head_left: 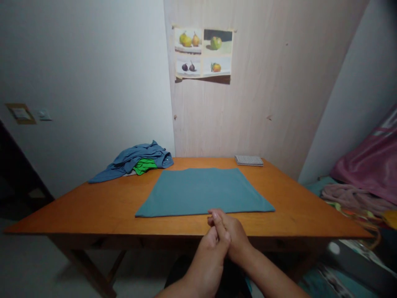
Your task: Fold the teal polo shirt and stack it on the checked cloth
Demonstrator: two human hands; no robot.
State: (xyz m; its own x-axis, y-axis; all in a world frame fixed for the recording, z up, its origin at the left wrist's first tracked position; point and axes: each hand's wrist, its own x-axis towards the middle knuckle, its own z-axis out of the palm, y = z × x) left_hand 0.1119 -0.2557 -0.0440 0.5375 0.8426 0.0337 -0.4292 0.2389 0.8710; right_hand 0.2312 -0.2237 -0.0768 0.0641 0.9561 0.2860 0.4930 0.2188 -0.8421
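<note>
A teal cloth [203, 191] lies folded flat in the middle of the wooden table [93, 211]. My left hand [208, 256] and my right hand [233, 238] are clasped together at the table's near edge, just in front of the cloth's front hem. The fingers of both are pressed together, with nothing in them. Neither hand touches the cloth.
A heap of blue and green clothes [136, 163] lies at the table's back left. A small folded checked cloth [249, 160] sits at the back right by the wall. A fruit picture [203, 53] hangs on the wall. Pink and mixed fabrics [366, 182] pile up on the right.
</note>
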